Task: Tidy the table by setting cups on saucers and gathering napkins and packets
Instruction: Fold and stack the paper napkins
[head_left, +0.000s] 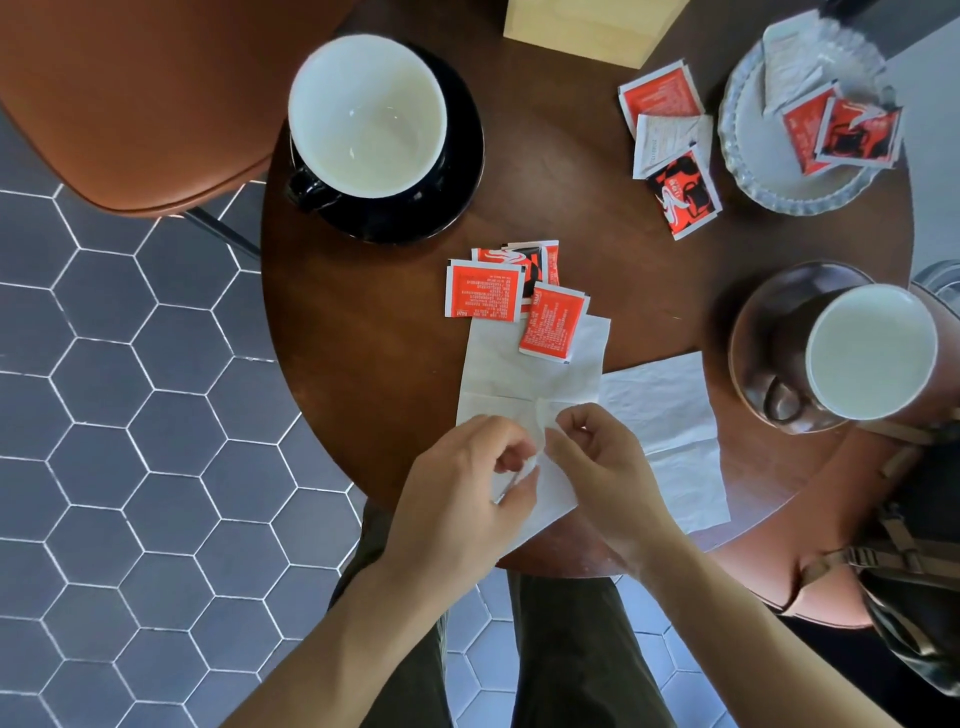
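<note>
A white napkin (524, 374) lies in the middle of the round wooden table (363, 322). My left hand (462, 493) and my right hand (597, 467) both pinch its near edge. A second napkin (670, 410) lies to its right. Red packets (498, 288) lie on and beside the first napkin's far end, and more packets (670, 145) lie at the back right. A black cup (366, 114) stands on a black saucer (457, 171) at the back left. A brown cup (867, 353) stands on a brown saucer (753, 322) at the right.
A glass dish (769, 171) at the back right holds red and white packets. A pale wooden box (587, 26) stands at the table's far edge. A brown chair (130, 104) is at the left, and a bag (914, 571) rests on a seat at the right.
</note>
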